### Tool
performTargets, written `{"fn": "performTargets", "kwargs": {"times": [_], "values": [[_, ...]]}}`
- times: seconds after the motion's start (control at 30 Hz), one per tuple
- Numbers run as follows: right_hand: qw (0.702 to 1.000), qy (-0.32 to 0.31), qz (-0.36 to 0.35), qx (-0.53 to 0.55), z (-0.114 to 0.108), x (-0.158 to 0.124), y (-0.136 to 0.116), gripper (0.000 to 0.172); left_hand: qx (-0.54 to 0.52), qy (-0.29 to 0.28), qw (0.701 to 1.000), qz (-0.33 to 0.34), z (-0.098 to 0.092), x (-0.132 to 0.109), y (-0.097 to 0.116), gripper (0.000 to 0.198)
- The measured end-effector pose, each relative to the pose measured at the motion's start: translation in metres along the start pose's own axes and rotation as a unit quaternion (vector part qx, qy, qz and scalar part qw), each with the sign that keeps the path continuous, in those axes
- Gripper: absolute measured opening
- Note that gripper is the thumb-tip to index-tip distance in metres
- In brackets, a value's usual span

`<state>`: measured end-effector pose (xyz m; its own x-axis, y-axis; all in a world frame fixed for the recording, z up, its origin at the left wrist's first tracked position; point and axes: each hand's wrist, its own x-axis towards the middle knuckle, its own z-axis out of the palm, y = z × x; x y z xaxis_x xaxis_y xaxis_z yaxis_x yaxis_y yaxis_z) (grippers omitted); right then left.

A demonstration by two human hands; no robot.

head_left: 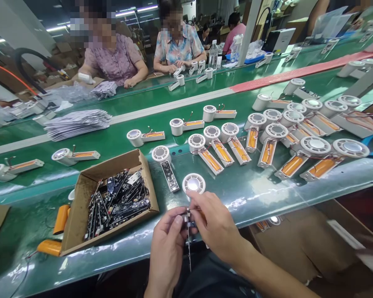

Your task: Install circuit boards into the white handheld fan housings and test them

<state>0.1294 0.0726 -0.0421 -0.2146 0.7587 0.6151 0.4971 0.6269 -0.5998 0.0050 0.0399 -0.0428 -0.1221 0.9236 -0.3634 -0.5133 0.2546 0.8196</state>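
Note:
My left hand (169, 240) pinches a narrow circuit board (189, 248), seen nearly edge-on, between thumb and fingers. Curled over the board's upper end, my right hand (216, 219) has its fingers closed; what they grip is hidden. Its index finger overlaps the near rim of a white round-headed fan unit (194, 182), whose lower part is out of sight under the hand. Just left of that lies another fan unit (161, 154) with a black circuit board (169, 176) in its handle. A cardboard box (112, 245) of loose black circuit boards (118, 203) stands left of my hands.
Several fan units (267, 151) with orange batteries crowd the right side. More sit along the green conveyor (118, 153). Loose orange batteries (49, 247) lie beside the box. A stack of white sheets (77, 124) is farther back. Across the belt, two people (180, 45) sit working.

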Motion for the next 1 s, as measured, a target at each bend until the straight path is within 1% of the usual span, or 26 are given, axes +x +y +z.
{"fn": "performTargets", "kwargs": {"times": [0.07, 0.13, 0.3, 0.4, 0.57, 0.77, 0.9, 1.0], "values": [[1.000, -0.001, -0.001, -0.013, 0.0020, -0.0002, -0.0010, 0.040, 0.009, -0.012, 1.000, 0.000, 0.0000, -0.0019, -0.0009, 0.025], [1.000, 0.001, -0.007, -0.017, 0.0030, -0.0006, -0.0010, 0.039, 0.020, -0.011, 1.000, 0.006, 0.0008, -0.0034, -0.0009, 0.026], [1.000, 0.008, 0.000, 0.002, -0.0029, -0.0002, 0.0002, 0.039, 0.021, 0.036, 0.999, 0.005, 0.0053, -0.0031, 0.0021, 0.028], [1.000, 0.001, -0.005, 0.000, -0.0063, 0.0007, -0.0013, 0.041, 0.026, 0.050, 0.998, 0.006, 0.0072, -0.0022, 0.0042, 0.032], [1.000, -0.006, -0.014, -0.016, -0.0040, 0.0011, -0.0051, 0.043, 0.029, 0.041, 0.999, 0.015, 0.0073, -0.0018, 0.0045, 0.033], [0.999, -0.024, -0.026, 0.007, -0.0054, 0.0023, -0.0029, 0.041, 0.019, 0.023, 0.999, 0.026, 0.0032, -0.0025, -0.0005, 0.028], [0.999, -0.020, -0.037, 0.012, -0.0060, 0.0011, 0.0003, 0.040, 0.026, 0.026, 0.999, 0.030, 0.0010, -0.0026, -0.0023, 0.027], [0.999, -0.018, -0.045, 0.004, -0.0053, 0.0004, -0.0002, 0.037, 0.059, 0.038, 0.997, 0.041, -0.0001, -0.0025, -0.0031, 0.030]]}}
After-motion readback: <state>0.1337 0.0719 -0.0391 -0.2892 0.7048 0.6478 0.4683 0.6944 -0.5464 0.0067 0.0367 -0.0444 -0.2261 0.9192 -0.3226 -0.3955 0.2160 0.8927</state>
